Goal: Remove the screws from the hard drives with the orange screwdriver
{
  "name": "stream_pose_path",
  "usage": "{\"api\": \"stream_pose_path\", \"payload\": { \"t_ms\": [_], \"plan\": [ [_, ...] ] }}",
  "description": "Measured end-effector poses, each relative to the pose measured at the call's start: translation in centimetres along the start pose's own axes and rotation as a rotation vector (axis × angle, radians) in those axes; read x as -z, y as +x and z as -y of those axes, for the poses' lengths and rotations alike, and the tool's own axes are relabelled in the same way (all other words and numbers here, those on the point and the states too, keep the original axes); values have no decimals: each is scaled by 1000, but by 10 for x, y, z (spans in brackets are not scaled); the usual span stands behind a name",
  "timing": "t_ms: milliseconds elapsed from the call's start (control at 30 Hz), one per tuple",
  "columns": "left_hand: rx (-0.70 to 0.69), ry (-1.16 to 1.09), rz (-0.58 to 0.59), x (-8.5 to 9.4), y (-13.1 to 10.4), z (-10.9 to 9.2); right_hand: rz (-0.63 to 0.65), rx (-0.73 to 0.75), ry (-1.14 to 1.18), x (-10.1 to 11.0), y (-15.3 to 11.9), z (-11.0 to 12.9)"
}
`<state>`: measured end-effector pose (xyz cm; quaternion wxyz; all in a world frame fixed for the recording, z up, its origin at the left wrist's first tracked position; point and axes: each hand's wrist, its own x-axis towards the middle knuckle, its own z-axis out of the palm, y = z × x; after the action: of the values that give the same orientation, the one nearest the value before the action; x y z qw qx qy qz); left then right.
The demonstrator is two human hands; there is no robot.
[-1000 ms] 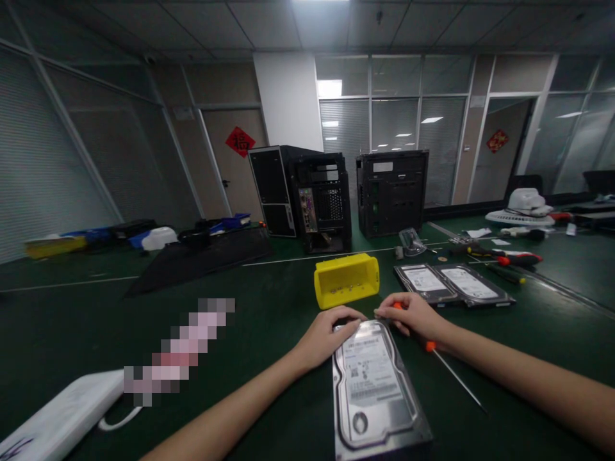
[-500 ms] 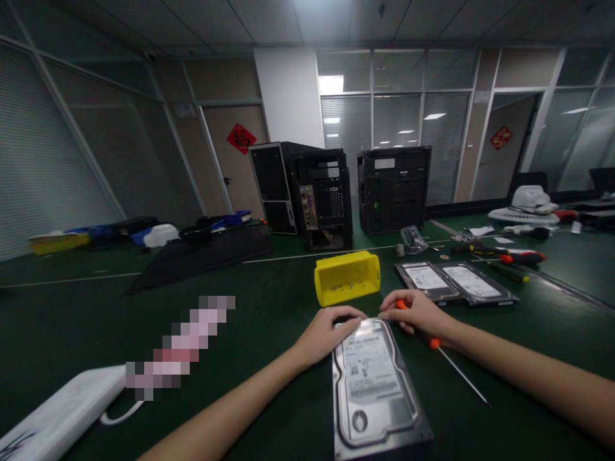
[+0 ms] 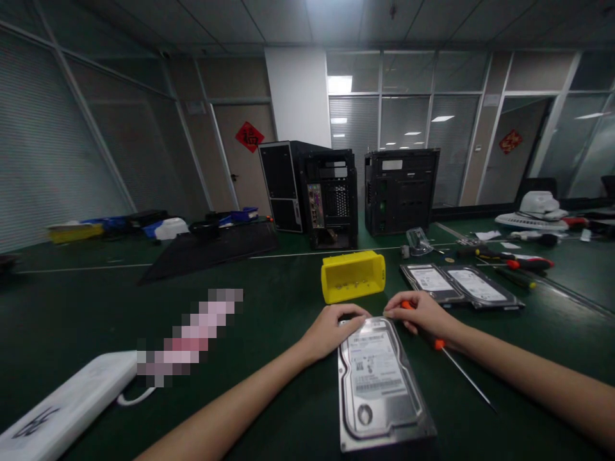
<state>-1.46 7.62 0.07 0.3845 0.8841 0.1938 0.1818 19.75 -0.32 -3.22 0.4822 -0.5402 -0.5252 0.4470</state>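
A silver hard drive point(image 3: 384, 390) with a white label lies flat on the green table in front of me. My left hand point(image 3: 330, 330) grips its far left corner, thumb on top and fingers bent over the far edge. At the far right corner, my right hand point(image 3: 425, 315) has thumb and forefinger pinched together; whether something small is between them I cannot make out. Tucked in that same hand is an orange-handled screwdriver point(image 3: 468, 376), its shaft pointing back toward me. Just beyond both hands, a yellow bin point(image 3: 330, 282) lies tipped toward me with several small screws inside.
Two more hard drives point(image 3: 475, 285) lie right of the bin. Screwdrivers point(image 3: 533, 263) and other tools are scattered farther right. Two black computer cases point(image 3: 401, 192) stand at the back. A white power bank-like box point(image 3: 72, 400) with a cable is at the near left, beside a black mat point(image 3: 206, 253).
The whole view has shifted a little, so everything appears slightly farther right. Both hands keep their places at the hard drive's far end.
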Motion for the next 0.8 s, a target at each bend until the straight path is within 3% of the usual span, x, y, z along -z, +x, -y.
{"api": "stream_pose_path", "payload": {
  "t_ms": [267, 800],
  "plan": [
    [1, -6, 3, 0, 0, 1, -32, -16, -11, -1, -1, 4],
    [-5, -2, 4, 0, 0, 2, 56, -1, -71, 1, 0, 3]
  ]
}}
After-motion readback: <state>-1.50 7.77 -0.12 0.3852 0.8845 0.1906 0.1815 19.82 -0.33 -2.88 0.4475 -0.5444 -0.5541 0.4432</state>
